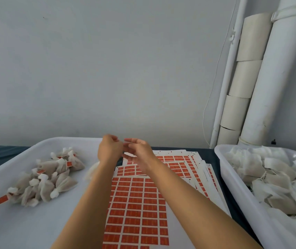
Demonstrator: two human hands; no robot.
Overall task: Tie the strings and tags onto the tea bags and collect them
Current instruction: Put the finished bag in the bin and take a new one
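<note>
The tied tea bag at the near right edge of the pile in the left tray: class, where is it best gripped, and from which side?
Grip the tied tea bag at its bunched white neck, coming from the near side: the neck points outward, clear of the pile.

We hold our left hand and right hand raised close together, fingers loosely curled; any string between them is too blurred to tell. Below them lie sheets of orange tags. Left sits a tray with tied tea bags; right, a tub of untied tea bags.
</note>
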